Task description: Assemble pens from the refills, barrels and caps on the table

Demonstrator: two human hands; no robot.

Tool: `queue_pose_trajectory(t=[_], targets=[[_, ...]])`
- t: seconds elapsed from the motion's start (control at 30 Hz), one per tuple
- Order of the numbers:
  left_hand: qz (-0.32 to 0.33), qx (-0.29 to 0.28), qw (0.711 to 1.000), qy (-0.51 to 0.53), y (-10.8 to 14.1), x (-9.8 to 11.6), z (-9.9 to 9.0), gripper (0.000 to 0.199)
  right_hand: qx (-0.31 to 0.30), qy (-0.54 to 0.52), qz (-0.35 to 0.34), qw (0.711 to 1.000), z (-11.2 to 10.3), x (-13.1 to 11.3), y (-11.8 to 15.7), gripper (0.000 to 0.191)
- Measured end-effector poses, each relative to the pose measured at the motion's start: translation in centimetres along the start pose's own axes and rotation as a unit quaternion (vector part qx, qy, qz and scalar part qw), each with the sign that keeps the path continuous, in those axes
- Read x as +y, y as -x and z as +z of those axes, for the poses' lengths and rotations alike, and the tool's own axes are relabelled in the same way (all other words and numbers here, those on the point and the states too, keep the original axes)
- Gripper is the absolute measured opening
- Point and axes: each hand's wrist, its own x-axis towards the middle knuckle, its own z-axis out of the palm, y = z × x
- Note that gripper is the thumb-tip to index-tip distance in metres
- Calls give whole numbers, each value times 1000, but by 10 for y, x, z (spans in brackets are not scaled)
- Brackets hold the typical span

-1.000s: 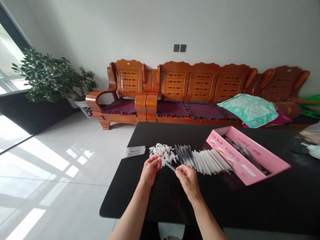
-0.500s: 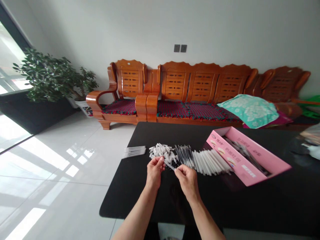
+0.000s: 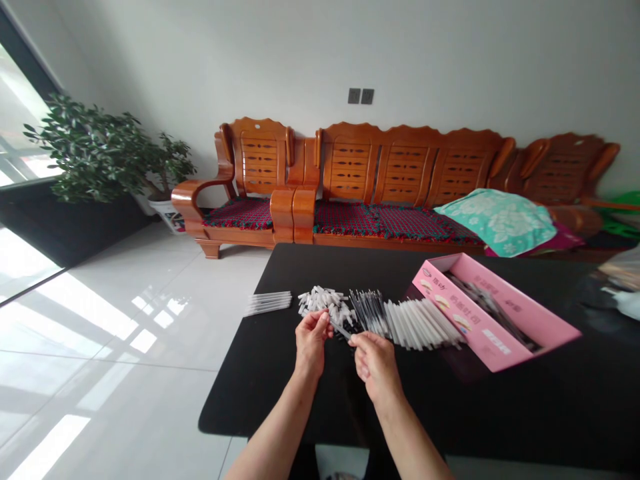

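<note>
Both hands meet over the table, fingers closed on the two ends of a slim greyish pen barrel. My left hand pinches its upper left end, and my right hand grips the lower right end. Just behind them lies a heap of short white pen parts, with small black pieces partly hidden below it. Thin dark refills lie in a bundle to the right, beside a row of whitish translucent tubes. Several white pens lie side by side at the left edge.
A pink box holding dark thin sticks stands on the black table at the right. Behind the table runs a wooden sofa with a turquoise cushion. A potted plant stands at the left.
My right hand has turned slightly and shifted a little to the right, its lower fingers now showing more. My left hand has barely moved, and both keep hold of the pen barrel.
</note>
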Motion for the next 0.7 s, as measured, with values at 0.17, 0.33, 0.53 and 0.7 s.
queue_pose_trajectory(t=[0.17,0.33,0.53,0.7], targets=[[-7,-7,999,-46,1,2,-6,30,-17,1,12,1000,-5,8,-5,20],[5,-20,997,-75,-2,7,-11,32,-39,3,3,999,-6,10,-8,20],[-22,-35,994,-104,-5,17,-22,33,-95,3,41,995,-11,10,-11,21],[-13,-2,994,-108,-2,10,-20,34,-82,60,-19,995,-7,10,-6,22]])
